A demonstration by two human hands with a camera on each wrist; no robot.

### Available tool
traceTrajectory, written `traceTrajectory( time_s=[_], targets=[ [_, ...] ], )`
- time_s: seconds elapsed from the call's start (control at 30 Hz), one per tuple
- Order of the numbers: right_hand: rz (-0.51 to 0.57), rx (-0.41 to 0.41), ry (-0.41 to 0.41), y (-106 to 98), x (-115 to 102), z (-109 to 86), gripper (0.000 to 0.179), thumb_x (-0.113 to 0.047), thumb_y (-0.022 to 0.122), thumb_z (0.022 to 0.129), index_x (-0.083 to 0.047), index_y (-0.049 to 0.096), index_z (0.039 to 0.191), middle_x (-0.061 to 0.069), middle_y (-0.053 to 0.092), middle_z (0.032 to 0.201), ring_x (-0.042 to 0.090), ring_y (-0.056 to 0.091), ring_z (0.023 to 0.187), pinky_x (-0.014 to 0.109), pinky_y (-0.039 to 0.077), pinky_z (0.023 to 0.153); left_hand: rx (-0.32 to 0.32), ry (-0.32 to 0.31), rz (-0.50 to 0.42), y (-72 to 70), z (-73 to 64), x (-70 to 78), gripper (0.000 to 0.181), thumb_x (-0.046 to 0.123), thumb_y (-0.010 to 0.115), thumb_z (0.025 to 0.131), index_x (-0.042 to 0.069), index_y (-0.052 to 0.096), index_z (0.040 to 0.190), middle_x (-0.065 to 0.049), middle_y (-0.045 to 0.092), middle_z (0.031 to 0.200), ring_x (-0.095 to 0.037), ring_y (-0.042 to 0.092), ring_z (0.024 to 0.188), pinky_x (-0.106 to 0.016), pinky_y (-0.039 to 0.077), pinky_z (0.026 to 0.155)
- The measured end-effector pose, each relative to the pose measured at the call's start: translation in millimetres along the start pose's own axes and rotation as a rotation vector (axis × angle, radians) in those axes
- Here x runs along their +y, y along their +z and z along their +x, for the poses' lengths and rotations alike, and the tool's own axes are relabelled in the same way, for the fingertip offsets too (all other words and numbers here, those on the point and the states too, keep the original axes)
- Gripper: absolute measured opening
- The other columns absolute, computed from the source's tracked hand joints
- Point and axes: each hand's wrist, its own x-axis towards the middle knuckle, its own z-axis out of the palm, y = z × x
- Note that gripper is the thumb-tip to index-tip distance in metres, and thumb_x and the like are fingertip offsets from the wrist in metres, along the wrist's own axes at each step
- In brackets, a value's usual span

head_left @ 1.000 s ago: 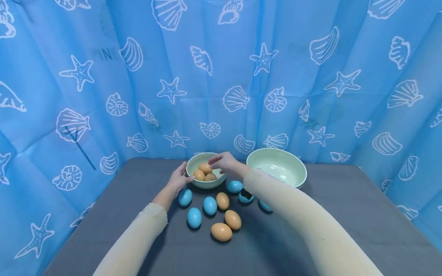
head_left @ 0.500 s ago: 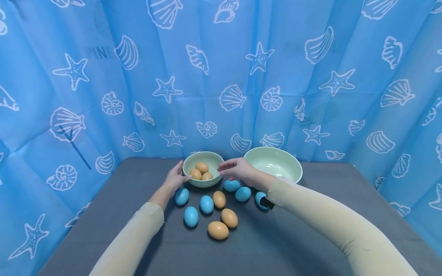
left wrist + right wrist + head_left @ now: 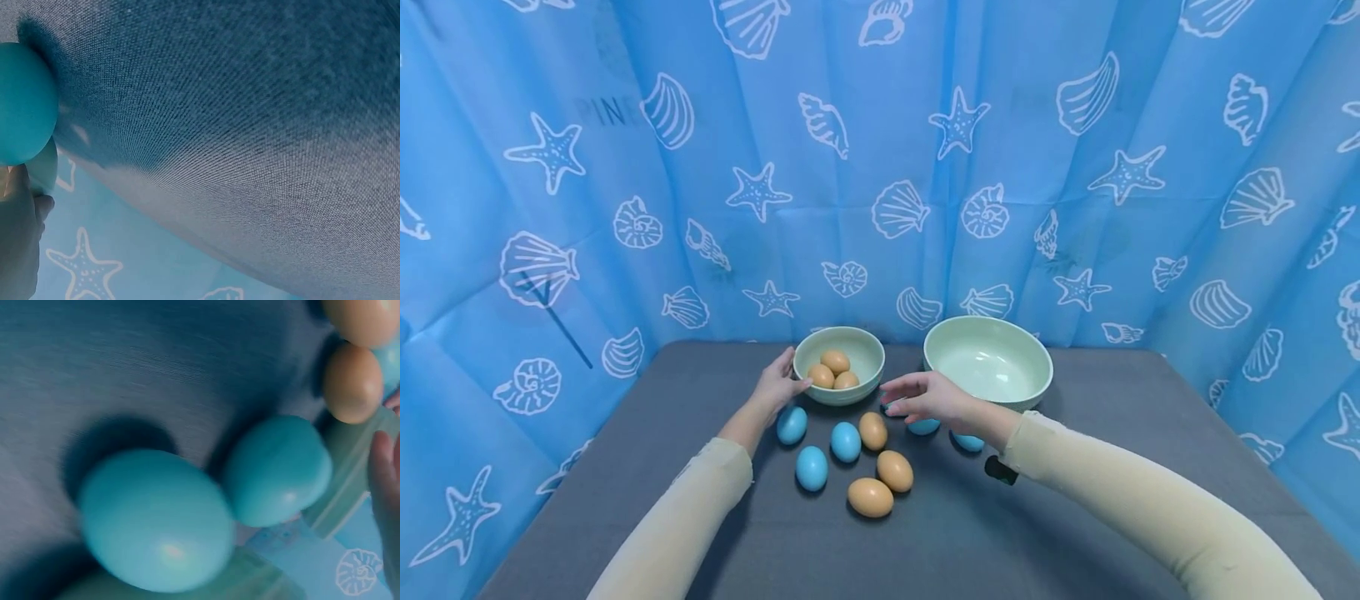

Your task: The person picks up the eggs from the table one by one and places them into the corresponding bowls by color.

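My left hand [image 3: 772, 388] grips the left side of a small pale green bowl [image 3: 841, 398], thumb at its front rim. Three brown eggs [image 3: 835, 361] lie in this bowl. My right hand [image 3: 934, 398], its fingers loosely extended and nothing in them, hovers over the blue eggs between the two bowls. One blue egg [image 3: 923, 426] shows partly under that hand; another is mostly hidden by the fingers. In the right wrist view, two blue eggs [image 3: 156, 520] lie close by, with a brown egg [image 3: 353, 382] beyond. A blue egg [image 3: 25, 103] appears near my left wrist.
A larger pale green bowl [image 3: 992, 367] stands at the back right with no eggs visible inside. Before the small bowl, brown eggs [image 3: 871, 497] and blue eggs [image 3: 812, 468] lie loose on the grey cloth [image 3: 820, 558]. A blue shell-print curtain [image 3: 850, 167] hangs behind.
My right hand has moved from over the small bowl rightward and down toward the blue eggs. My left hand stays on the bowl. The view has shifted slightly.
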Motion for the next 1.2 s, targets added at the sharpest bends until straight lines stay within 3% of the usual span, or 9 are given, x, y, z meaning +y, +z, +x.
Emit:
traceTrajectory(
  time_s=[0.23, 0.47, 0.97, 1.2],
  targets=[
    [-0.035, -0.097, -0.034, -1, 18, -9.7, 0.046, -0.009, 0.063, 0.094, 0.008, 0.05, 0.135, 0.022, 0.06, 0.128, 0.023, 0.063, 0.108, 0.04, 0.053, 0.091, 0.004, 0.001, 0.003, -0.2, 0.6, 0.0, 0.078, -0.002, 0.058, 0.095, 0.006, 0.01, 0.156, -0.013, 0.009, 0.161, -0.03, 0.01, 0.147, -0.042, 0.02, 0.117],
    [-0.047, -0.19, -0.058, 2, 34, -20.5, 0.047, -0.006, 0.065, 0.092, 0.009, 0.051, 0.134, 0.025, 0.057, 0.131, 0.037, 0.055, 0.12, 0.039, 0.051, 0.096, 0.0, -0.001, 0.0, 0.3, 1.8, -0.6, 0.078, -0.002, 0.057, 0.096, 0.006, 0.009, 0.156, -0.012, 0.009, 0.161, -0.029, 0.009, 0.147, -0.042, 0.021, 0.117],
    [-0.081, -0.212, -0.04, 11, 44, -28.4, 0.049, -0.003, 0.069, 0.088, 0.008, 0.053, 0.133, 0.018, 0.059, 0.13, 0.032, 0.057, 0.117, 0.038, 0.053, 0.09, 0.001, -0.031, 0.005, -0.8, 1.3, 1.2, 0.077, -0.001, 0.057, 0.096, 0.008, 0.009, 0.157, -0.012, 0.008, 0.162, -0.029, 0.01, 0.147, -0.044, 0.023, 0.116],
    [-0.1, -0.212, -0.051, 14, 46, -30.7, 0.051, -0.003, 0.071, 0.086, 0.006, 0.054, 0.134, 0.017, 0.059, 0.129, 0.028, 0.056, 0.115, 0.036, 0.051, 0.09, 0.001, -0.01, 0.011, -0.1, 0.8, 0.4, 0.079, -0.001, 0.058, 0.095, 0.007, 0.009, 0.156, -0.012, 0.009, 0.161, -0.029, 0.01, 0.147, -0.041, 0.024, 0.116]
  ],
)
